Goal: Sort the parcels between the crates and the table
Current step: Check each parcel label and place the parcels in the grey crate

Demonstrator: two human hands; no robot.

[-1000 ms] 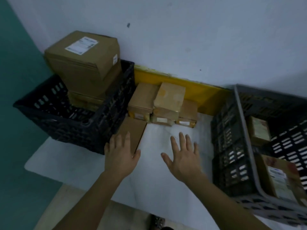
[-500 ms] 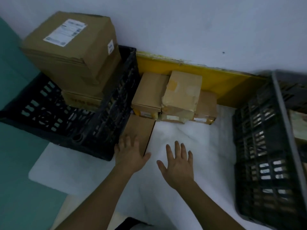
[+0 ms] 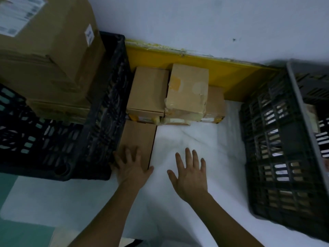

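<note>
One head-worn view looks steeply down, close over the white table toward the wall.

A pale wall fills the top of the frame, with a small dark spot at the upper right. A yellow strip runs along its bottom edge. At the lower left, the floor is green. The light is dim and bluish.
</note>
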